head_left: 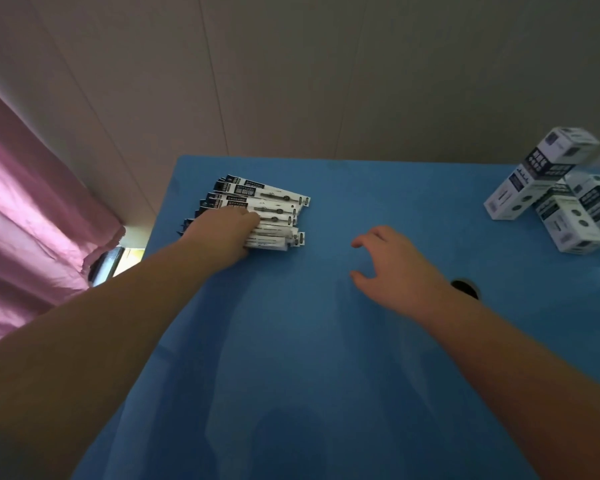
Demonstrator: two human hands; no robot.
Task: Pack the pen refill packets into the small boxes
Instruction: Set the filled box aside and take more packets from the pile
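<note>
A fanned pile of white and black pen refill packets lies at the far left of the blue table. My left hand lies on the near part of that pile, its fingers curled over several packets. My right hand hovers over the middle of the table, fingers loosely spread, thumb apart, holding nothing. Several small white and dark boxes are stacked at the far right, one leaning across the others.
A pink curtain hangs to the left of the table. A pale panelled wall stands right behind the table's far edge. A dark round hole sits in the tabletop beside my right wrist.
</note>
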